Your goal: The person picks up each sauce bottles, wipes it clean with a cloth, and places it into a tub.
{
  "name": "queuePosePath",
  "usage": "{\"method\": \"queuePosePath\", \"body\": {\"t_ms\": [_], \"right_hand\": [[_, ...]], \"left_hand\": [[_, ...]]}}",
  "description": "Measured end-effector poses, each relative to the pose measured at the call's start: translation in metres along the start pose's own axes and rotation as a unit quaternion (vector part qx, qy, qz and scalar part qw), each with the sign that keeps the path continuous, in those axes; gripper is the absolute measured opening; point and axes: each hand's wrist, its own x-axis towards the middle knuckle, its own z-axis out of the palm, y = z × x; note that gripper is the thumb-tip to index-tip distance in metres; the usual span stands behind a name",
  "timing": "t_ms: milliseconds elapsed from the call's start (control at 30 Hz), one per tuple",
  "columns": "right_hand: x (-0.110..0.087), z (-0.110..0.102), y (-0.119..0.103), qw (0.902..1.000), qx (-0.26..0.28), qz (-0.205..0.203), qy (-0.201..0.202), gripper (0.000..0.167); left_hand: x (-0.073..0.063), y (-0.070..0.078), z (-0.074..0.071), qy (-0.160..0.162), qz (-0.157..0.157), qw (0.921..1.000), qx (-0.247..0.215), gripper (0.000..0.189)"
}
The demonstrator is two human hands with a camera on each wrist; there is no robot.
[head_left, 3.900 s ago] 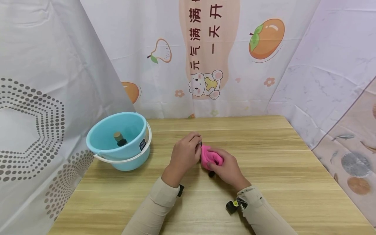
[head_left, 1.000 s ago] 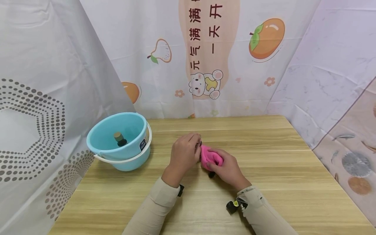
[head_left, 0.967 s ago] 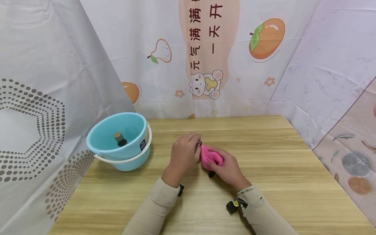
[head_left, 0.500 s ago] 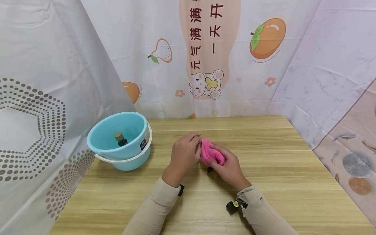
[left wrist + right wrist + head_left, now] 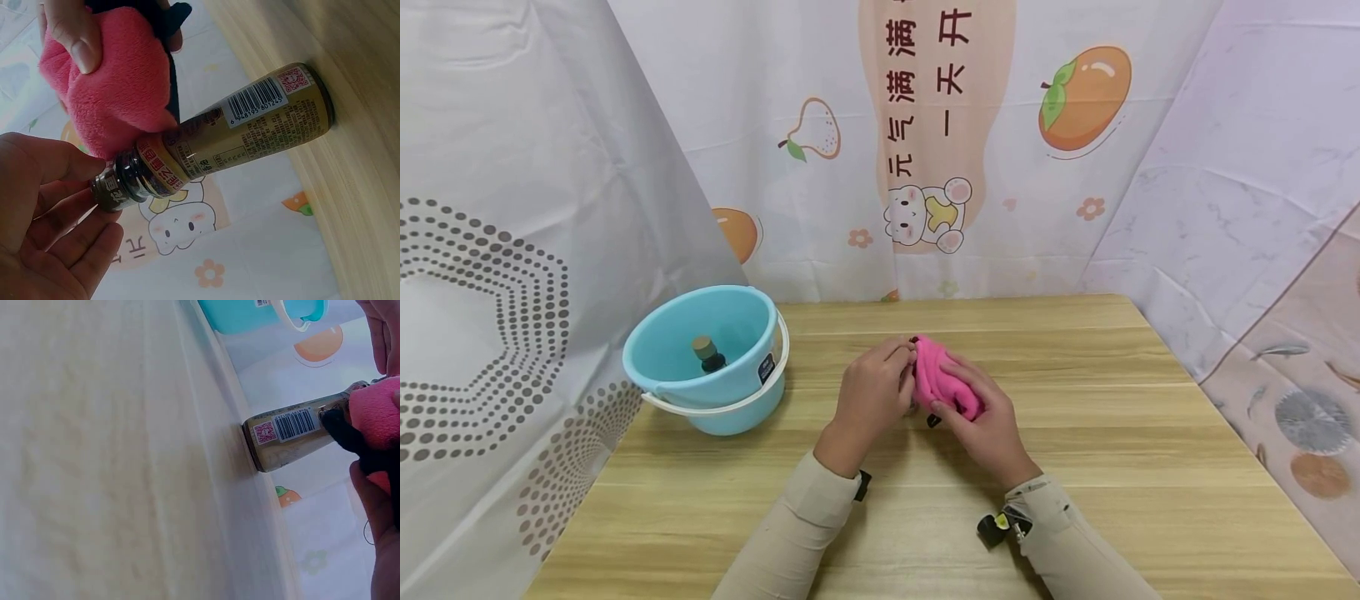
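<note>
My left hand (image 5: 871, 392) pinches the dark cap (image 5: 111, 190) of a small bottle (image 5: 256, 122) with a gold-brown label and barcode. The bottle stands upright on the wooden table; in the head view the hands and cloth mostly hide it. Folded in my right hand (image 5: 992, 429) is a fluffy pink cloth (image 5: 936, 371) with a black strip (image 5: 353, 440) hanging from it. In the left wrist view the cloth lies against the bottle's neck and shoulder, right beside the left fingers.
A light blue bucket (image 5: 730, 421) with a white handle (image 5: 715, 411) stands on the left of the table (image 5: 1112, 400). Inside it shows another bottle with a tan cap (image 5: 703, 346). Printed curtains hang behind and on both sides.
In the last second the pink cloth has shifted up and slightly right with the right fingers, its black strip rising too. The left hand stays at the cap.
</note>
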Motion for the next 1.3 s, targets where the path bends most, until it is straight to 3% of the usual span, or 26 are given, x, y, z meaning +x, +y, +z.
{"method": "queuePosePath", "body": {"t_ms": [433, 667, 1300], "right_hand": [[0.001, -0.002, 0.001, 0.9977, -0.046, 0.039, -0.031, 0.052], [-0.003, -0.002, 0.039, 0.9939, -0.079, 0.062, -0.046, 0.054], [-0.003, -0.004, 0.04, 0.9777, -0.128, 0.137, -0.095, 0.052]], "left_hand": [[0.001, 0.001, 0.0, 0.006, 0.005, 1.0, -0.007, 0.009], [0.0, 0.001, -0.001, -0.001, -0.005, 0.9999, -0.016, 0.01], [-0.001, 0.0, 0.001, -0.008, -0.009, 0.9997, -0.021, 0.008]]}}
